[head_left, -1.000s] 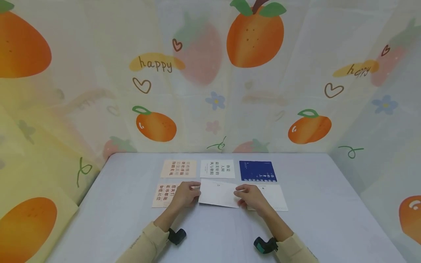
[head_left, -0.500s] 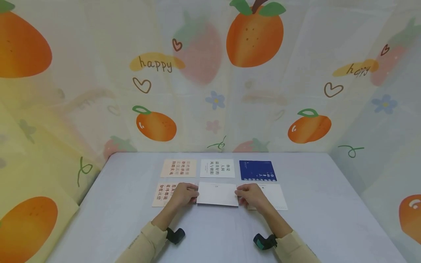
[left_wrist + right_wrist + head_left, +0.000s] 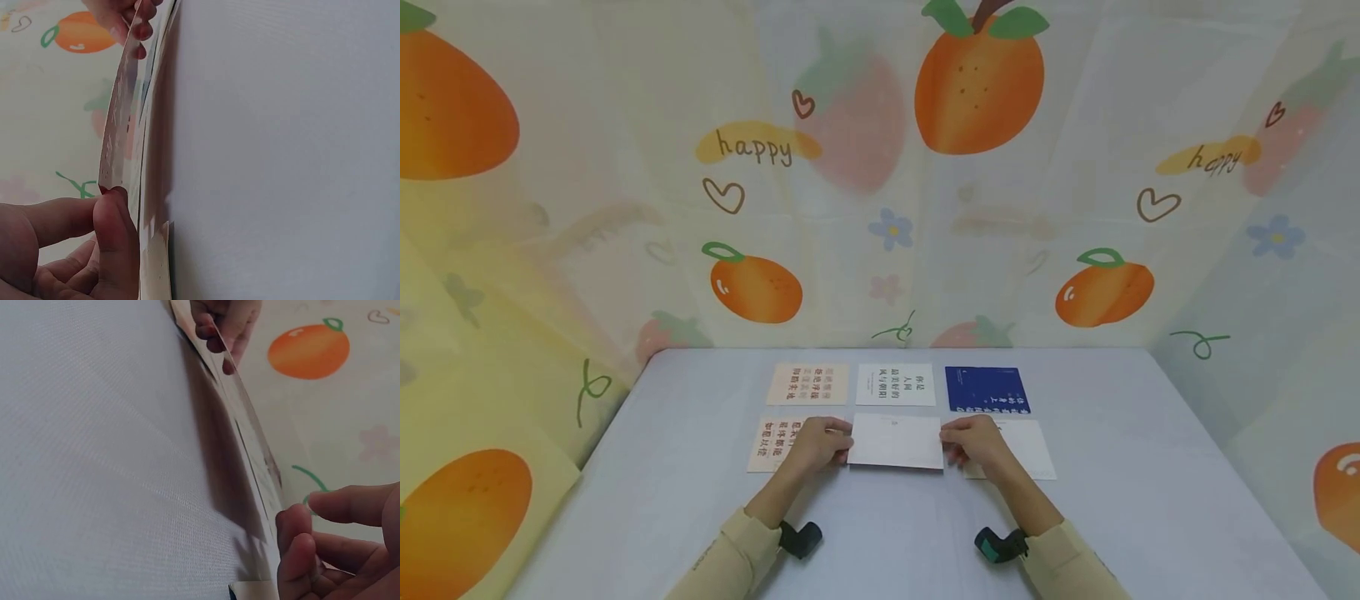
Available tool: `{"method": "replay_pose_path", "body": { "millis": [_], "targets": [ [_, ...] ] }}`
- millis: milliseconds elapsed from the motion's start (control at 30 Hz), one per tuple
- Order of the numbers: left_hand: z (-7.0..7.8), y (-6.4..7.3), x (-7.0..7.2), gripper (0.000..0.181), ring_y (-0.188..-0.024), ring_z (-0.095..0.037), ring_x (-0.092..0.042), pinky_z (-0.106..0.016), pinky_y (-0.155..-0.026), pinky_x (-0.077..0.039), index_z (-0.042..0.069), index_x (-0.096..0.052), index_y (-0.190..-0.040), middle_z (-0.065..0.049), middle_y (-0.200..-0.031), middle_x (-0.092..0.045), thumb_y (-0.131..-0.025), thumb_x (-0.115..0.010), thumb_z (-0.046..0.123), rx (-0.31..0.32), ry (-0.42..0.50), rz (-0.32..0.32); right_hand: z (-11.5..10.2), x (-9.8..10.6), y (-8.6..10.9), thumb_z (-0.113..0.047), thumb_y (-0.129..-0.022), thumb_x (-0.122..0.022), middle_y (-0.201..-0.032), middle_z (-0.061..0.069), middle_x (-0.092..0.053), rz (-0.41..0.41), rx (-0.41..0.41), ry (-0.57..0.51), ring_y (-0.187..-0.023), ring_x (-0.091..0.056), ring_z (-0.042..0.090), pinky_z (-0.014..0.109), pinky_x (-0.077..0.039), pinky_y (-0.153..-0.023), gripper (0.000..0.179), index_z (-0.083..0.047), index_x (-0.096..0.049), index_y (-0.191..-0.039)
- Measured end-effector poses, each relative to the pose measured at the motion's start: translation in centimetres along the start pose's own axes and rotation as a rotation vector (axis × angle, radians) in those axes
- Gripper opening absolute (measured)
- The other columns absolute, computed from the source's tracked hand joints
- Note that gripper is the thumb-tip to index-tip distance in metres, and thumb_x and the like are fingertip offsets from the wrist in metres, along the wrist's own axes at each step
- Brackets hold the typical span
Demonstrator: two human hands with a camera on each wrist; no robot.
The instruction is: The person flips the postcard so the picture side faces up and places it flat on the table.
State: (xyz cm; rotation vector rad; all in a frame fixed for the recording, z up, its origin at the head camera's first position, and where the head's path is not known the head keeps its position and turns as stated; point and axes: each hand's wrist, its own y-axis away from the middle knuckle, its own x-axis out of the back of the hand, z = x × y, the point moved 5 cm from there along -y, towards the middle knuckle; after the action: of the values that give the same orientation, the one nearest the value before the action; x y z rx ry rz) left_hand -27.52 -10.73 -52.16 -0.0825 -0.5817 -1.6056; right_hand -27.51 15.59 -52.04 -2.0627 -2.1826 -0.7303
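A white card (image 3: 895,442) with a small mark near its top edge is level in the middle, slightly above the table, casting a shadow under its near edge. My left hand (image 3: 816,446) pinches its left edge; the left wrist view shows the thumb and a finger on the card's end (image 3: 119,131). At the right edge is my right hand (image 3: 983,446), fingertips beside the card. In the right wrist view, a gap shows between that hand's thumb and finger (image 3: 350,503), with no card between them. Printing shows on the card's underside.
Behind lie a cream card (image 3: 808,384), a white lettered card (image 3: 897,385) and a dark blue card (image 3: 988,389). Another lettered cream card (image 3: 767,446) is partly under my left arm, and a plain white card (image 3: 1028,450) by my right. A fruit-print curtain (image 3: 880,275) backs the table (image 3: 887,542).
The white card has been straightened from a slight tilt and shifted a little left and towards me. My right fingertips have drawn slightly rightward off its edge; the left hand still holds it.
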Motion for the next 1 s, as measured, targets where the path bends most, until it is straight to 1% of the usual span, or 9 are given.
{"method": "replay_pose_path", "body": {
  "millis": [133,267,433,567,633,833,1000],
  "targets": [
    [-0.1,0.0,0.0,0.027,-0.059,-0.012,-0.058,-0.022,-0.054,-0.048,-0.003,-0.065,-0.114,-0.007,-0.075,-0.066,-0.089,-0.065,0.005,-0.003,0.023,0.006,0.1,0.3,-0.1,-0.004,-0.088,-0.064,-0.074,0.009,-0.068,0.032,-0.007,-0.053,-0.054,-0.057,0.014,0.023,-0.047,-0.051,0.019,0.006,-0.071,-0.103],
    [0.0,0.1,0.1,0.024,-0.061,-0.012,-0.059,-0.023,-0.056,-0.049,-0.003,-0.066,-0.111,-0.007,-0.077,-0.068,-0.088,-0.066,0.007,-0.004,0.023,0.019,-0.3,0.6,0.0,-0.003,-0.089,-0.062,-0.071,0.008,-0.068,0.061,0.005,-0.076,-0.052,-0.056,0.014,0.022,-0.045,-0.050,0.017,0.006,-0.071,-0.099],
    [0.2,0.4,0.2,0.021,-0.061,-0.013,-0.060,-0.024,-0.056,-0.051,-0.003,-0.066,-0.106,-0.007,-0.077,-0.067,-0.089,-0.065,0.008,0.000,0.050,0.029,-0.5,0.8,0.1,-0.004,-0.088,-0.065,-0.071,0.007,-0.068,0.075,0.006,-0.083,-0.055,-0.056,0.014,0.022,-0.044,-0.052,0.016,0.005,-0.072,-0.098],
    [0.5,0.6,0.4,0.018,-0.064,-0.014,-0.060,-0.024,-0.057,-0.051,-0.001,-0.066,-0.102,-0.007,-0.077,-0.065,-0.090,-0.064,0.011,0.009,0.100,0.036,-0.9,0.9,0.2,-0.004,-0.088,-0.065,-0.072,0.008,-0.068,0.085,0.014,-0.085,-0.057,-0.055,0.014,0.022,-0.045,-0.053,0.015,0.005,-0.072,-0.098],
    [0.6,0.7,0.5,0.016,-0.065,-0.015,-0.060,-0.024,-0.058,-0.051,0.001,-0.066,-0.100,-0.007,-0.077,-0.064,-0.090,-0.063,0.013,0.005,0.110,0.043,-1.2,1.0,0.4,-0.004,-0.088,-0.064,-0.073,0.008,-0.068,0.090,0.022,-0.084,-0.059,-0.055,0.014,0.022,-0.046,-0.054,0.016,0.005,-0.071,-0.098],
    [1.1,0.9,0.8,0.013,-0.067,-0.016,-0.060,-0.025,-0.061,-0.052,0.002,-0.066,-0.097,-0.007,-0.077,-0.063,-0.089,-0.065,0.012,-0.027,0.142,0.056,-2.2,1.3,0.8,-0.007,-0.088,-0.065,-0.076,0.009,-0.069,0.111,0.059,-0.085,-0.060,-0.055,0.013,0.021,-0.046,-0.055,0.017,0.005,-0.071,-0.100],
    [1.3,0.9,1.0,0.014,-0.069,-0.015,-0.060,-0.025,-0.063,-0.051,0.003,-0.067,-0.096,-0.007,-0.080,-0.065,-0.088,-0.066,0.013,-0.062,0.125,0.088,-2.5,1.5,1.2,-0.007,-0.089,-0.066,-0.078,0.009,-0.069,0.116,0.080,-0.097,-0.061,-0.056,0.013,0.021,-0.047,-0.056,0.018,0.005,-0.071,-0.102]
  ]
}}
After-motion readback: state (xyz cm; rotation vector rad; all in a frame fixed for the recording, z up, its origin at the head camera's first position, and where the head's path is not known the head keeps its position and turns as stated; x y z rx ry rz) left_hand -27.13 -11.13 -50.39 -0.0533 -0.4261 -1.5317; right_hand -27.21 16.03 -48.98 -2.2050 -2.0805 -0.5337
